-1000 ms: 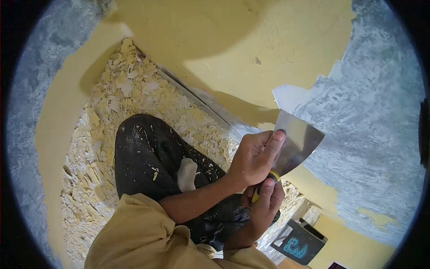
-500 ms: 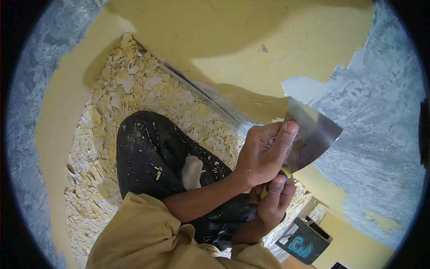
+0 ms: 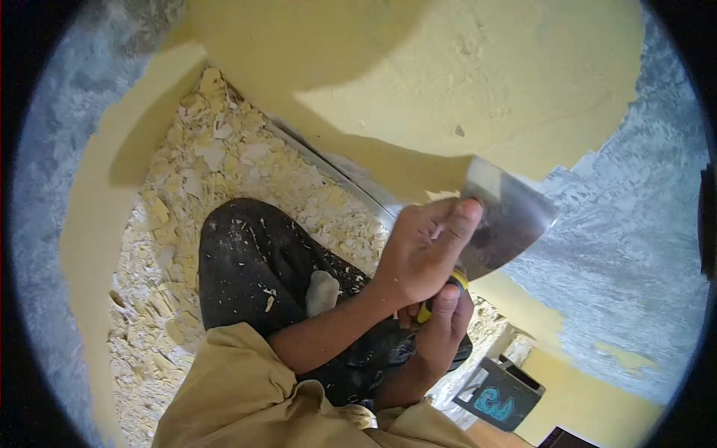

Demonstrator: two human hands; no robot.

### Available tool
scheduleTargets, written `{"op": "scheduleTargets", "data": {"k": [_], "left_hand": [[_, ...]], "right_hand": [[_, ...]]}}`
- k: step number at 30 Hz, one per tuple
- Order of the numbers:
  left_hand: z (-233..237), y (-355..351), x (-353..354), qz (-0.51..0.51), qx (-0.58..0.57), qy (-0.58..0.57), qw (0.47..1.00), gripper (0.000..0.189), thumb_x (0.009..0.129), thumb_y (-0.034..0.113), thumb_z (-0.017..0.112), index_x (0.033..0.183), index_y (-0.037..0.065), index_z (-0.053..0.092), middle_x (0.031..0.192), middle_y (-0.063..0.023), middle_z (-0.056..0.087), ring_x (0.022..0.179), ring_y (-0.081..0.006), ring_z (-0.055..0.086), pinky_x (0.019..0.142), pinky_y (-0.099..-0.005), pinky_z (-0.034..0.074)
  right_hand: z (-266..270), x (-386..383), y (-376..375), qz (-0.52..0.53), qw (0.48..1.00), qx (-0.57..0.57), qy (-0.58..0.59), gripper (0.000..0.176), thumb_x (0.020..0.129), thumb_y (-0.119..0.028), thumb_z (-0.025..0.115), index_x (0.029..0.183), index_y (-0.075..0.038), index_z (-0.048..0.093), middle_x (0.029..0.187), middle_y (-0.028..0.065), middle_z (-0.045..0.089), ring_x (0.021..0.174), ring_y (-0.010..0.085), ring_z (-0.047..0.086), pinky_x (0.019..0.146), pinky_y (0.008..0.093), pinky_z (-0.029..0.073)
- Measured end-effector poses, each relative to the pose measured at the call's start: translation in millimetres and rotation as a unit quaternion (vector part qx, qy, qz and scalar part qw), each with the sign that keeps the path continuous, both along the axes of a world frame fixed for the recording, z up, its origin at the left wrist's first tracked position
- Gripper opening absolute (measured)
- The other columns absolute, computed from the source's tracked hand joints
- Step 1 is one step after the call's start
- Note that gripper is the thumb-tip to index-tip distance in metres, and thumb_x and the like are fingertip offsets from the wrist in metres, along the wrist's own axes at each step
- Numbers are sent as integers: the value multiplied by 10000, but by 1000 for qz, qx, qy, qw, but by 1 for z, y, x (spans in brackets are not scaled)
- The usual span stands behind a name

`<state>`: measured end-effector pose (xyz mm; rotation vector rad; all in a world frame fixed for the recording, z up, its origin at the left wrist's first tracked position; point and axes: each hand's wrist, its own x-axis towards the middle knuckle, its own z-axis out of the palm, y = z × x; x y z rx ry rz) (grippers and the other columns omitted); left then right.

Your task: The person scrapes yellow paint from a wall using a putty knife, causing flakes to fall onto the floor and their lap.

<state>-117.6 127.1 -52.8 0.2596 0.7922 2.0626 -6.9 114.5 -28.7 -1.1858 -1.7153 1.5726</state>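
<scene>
A wide-bladed scraper (image 3: 511, 220), with a steel blade and a yellow-and-dark handle, is held in front of the wall. My left hand (image 3: 422, 257) pinches the blade near its inner side, thumb on the near face and the other fingers hidden behind. Below it, my right hand (image 3: 446, 321) is wrapped round the handle, its thumb lying along the top. The blade's broad edge points up and to the right. Under my forearms are dark trousers (image 3: 246, 261) speckled with paint flakes. A pale grey rounded thing (image 3: 323, 291) rests there, possibly a socked foot.
Yellow and whitish paint chips (image 3: 216, 160) cover the floor. A skirting strip (image 3: 321, 160) runs along the base of the yellow wall (image 3: 388, 82). Rough blue-grey wall (image 3: 620, 231) shows at right. A dark stool-like object with teal marking (image 3: 499, 396) stands at lower right.
Both hands and the scraper have shifted slightly left in view, the grip unchanged. The view has tilted a little, so the wall's marks sit lower.
</scene>
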Motion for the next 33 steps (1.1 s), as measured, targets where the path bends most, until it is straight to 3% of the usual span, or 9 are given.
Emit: {"op": "scheduleTargets", "data": {"k": [4, 6, 9, 11, 18, 24, 28, 29, 33], "left_hand": [[-9, 5, 31, -81, 13, 11, 997, 463, 969, 410, 405, 723, 38, 530, 570, 45, 398, 560, -40, 344, 488, -242, 287], [-9, 4, 29, -116, 11, 43, 992, 470, 975, 415, 387, 774, 28, 562, 604, 24, 503, 578, -43, 441, 510, -231, 357], [-5, 4, 32, -171, 106, -75, 977, 482, 976, 427, 369, 897, 7, 592, 741, -41, 641, 632, -79, 569, 562, -238, 453], [-9, 3, 33, -254, 136, -118, 950, 552, 978, 437, 304, 1040, -43, 569, 933, -164, 672, 678, -173, 661, 572, -259, 525], [-7, 0, 29, -291, 170, -124, 933, 557, 974, 463, 316, 1041, -34, 559, 913, -150, 671, 604, -175, 639, 546, -268, 513], [-3, 3, 34, -304, 160, -135, 929, 565, 979, 451, 307, 1044, -50, 561, 911, -154, 672, 582, -183, 635, 532, -269, 512], [-4, 6, 51, -295, 166, -169, 926, 563, 984, 432, 305, 1057, -62, 565, 878, -151, 677, 578, -171, 629, 531, -273, 514], [-5, 8, 51, -270, 168, -121, 940, 571, 982, 441, 304, 1042, -56, 579, 853, -143, 678, 574, -159, 622, 531, -267, 507], [-12, 8, 50, -245, 128, -62, 959, 613, 975, 476, 296, 948, -31, 639, 766, -106, 675, 544, -121, 582, 519, -248, 475]], "right_hand": [[10, 17, -12, -69, 996, 4, -52, 400, 965, -381, 427, 864, -4, 513, 619, 29, 493, 494, 95, 451, 429, 213, 323], [17, 18, -16, -103, 990, -24, -90, 386, 972, -361, 414, 855, -4, 503, 617, 35, 492, 487, 98, 448, 420, 218, 332], [13, 24, -16, -82, 993, -18, -80, 378, 983, -366, 364, 897, -17, 480, 588, 73, 479, 398, 132, 421, 348, 240, 307], [12, 24, -20, -103, 992, -32, -65, 365, 982, -364, 367, 916, -21, 472, 592, 74, 478, 395, 132, 416, 343, 242, 307], [15, 18, -26, -161, 985, -59, -4, 272, 966, -288, 437, 969, -17, 452, 633, 66, 507, 452, 116, 445, 372, 225, 338], [13, 21, -32, -261, 963, -26, -59, 285, 964, -316, 431, 1087, -60, 450, 613, 66, 479, 420, 119, 408, 324, 231, 301], [1, 60, -24, -195, 978, 5, -74, 383, 946, -308, 485, 1162, -1, 409, 719, 56, 518, 508, 108, 479, 394, 224, 351], [-6, 70, -22, -193, 974, 59, -107, 405, 945, -315, 490, 1176, 6, 404, 732, 54, 524, 491, 102, 472, 385, 218, 336], [13, 35, -20, -187, 982, -7, -38, 386, 950, -310, 482, 1165, 0, 401, 725, 52, 523, 473, 93, 466, 374, 208, 321]]}}
